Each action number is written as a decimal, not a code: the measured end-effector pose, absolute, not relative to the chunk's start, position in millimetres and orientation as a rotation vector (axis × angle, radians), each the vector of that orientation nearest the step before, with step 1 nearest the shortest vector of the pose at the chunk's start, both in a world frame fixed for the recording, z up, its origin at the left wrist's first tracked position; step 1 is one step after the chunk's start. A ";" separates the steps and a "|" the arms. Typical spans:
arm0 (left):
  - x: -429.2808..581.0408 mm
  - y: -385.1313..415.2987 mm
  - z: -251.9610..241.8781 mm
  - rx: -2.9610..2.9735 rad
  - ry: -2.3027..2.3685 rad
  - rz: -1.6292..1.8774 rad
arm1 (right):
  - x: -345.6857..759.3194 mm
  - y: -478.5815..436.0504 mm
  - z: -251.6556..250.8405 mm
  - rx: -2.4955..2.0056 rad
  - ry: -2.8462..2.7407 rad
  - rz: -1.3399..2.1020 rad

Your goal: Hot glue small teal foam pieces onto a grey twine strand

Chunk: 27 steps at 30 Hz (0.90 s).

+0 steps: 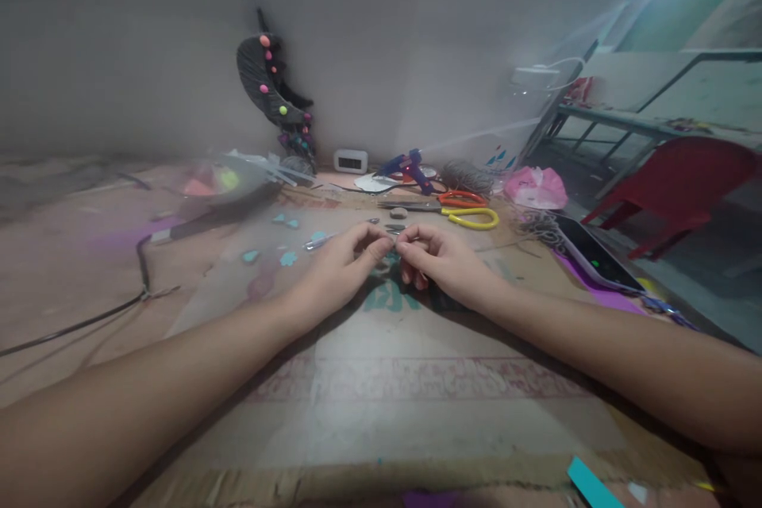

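Yellow-handled scissors [475,217] lie just beyond the left hand [352,255] and right hand [441,258] above the table [71,286].
Each hand's fingers are pinched together, their tips nearly meeting; anything between them is too small to tell. A pen [317,241] lies beside the left hand, a glue gun [410,168] behind the scissors, a phone [595,252] to the right.

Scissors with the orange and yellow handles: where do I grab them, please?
Probably best by the yellow loop, coming from the right of the picture. The scissors lie with both loops toward that side, the yellow one nearer the camera. The blades point left, so you'd stay away from their tips.
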State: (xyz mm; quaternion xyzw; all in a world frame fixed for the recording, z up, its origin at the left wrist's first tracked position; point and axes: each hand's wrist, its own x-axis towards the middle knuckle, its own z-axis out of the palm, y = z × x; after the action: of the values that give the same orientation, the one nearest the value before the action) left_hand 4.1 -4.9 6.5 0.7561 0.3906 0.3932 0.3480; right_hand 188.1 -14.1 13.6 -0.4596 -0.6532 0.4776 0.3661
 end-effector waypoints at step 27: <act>2.2 10.4 -0.6 1.599 1.051 1.278 | 187.6 -15.7 15.7 -1.173 -1.629 1.218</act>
State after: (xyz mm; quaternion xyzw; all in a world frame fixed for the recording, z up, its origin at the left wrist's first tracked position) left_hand 2.2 10.4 -0.6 0.6346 0.4170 0.5070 0.4079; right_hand 187.6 -15.7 15.7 -0.4607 -0.6399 0.4785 0.3864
